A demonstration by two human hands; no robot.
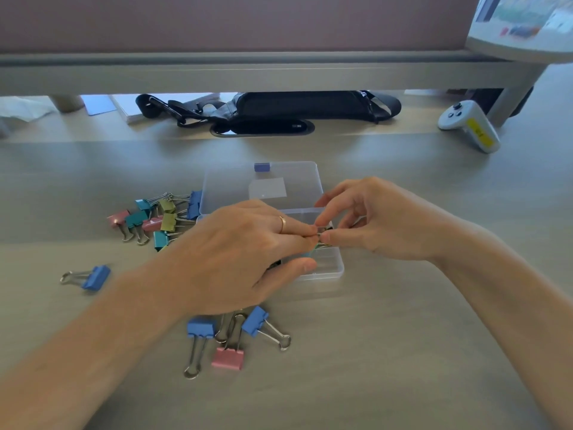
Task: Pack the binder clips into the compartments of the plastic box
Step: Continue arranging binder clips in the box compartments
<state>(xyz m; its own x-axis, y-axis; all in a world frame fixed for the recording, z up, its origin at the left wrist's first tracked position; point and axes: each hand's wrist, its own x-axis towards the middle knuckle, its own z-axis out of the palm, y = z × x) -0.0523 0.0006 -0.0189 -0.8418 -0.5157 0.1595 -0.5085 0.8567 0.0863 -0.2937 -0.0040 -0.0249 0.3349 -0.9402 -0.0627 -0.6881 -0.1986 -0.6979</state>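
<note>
- Head view is showing both hands meeting over the plastic box (336, 270). The left hand (248, 252) and right hand (381, 221) are each pinching one binder clip (321, 235) at the fingertips, just above the box's right side.
- Packing is looking far from finished. The left hand is hiding most compartments, and many clips are waiting outside: a mixed cluster (155, 218) left of the box, a lone blue clip (94, 277) and a near group (229, 339).
- The open lid (269, 181) is lying flat behind. Bare desk (403, 336) on the right is offering free room, while the near group is crowding the left wrist.

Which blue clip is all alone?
The blue clip at the far left. The other blue clips lie bunched with other clips.
</note>
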